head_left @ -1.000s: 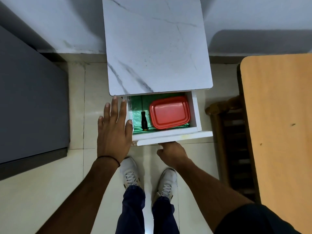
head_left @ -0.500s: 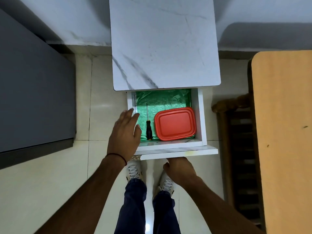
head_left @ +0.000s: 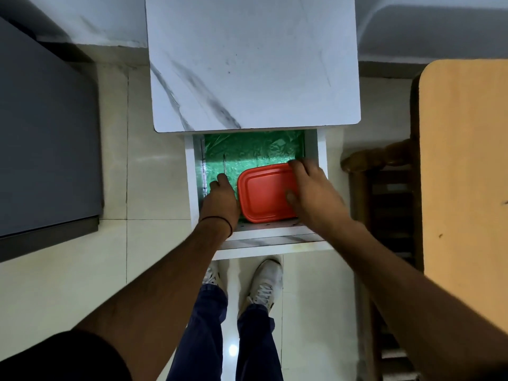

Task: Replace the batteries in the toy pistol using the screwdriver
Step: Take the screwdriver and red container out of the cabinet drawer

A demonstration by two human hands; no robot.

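Early stage here: the drawer (head_left: 189, 171) of the marble-top cabinet (head_left: 253, 64) is pulled out, but no toy pistol or batteries are in view. They may be inside the red lidded container (head_left: 261, 193), can't tell. Nothing's unscrewed, so I'd judge the whole swap is still ahead; this is just fetching the tool. L hand (head_left: 221, 200) is down in the drawer's left side, fingers curled over the screwdriver (head_left: 224, 163) handle, w/ only the thin shaft showing past the knuckles on the green liner (head_left: 247, 149). R hand (head_left: 313, 193) grips the container, fingers hooked over its far right edge, thumb on the lid. Vs half a sec ago: L hand was at the drawer's left wall w/ loose fingers and the screwdriver lay untouched. R hand was below the drawer front and is now inside.
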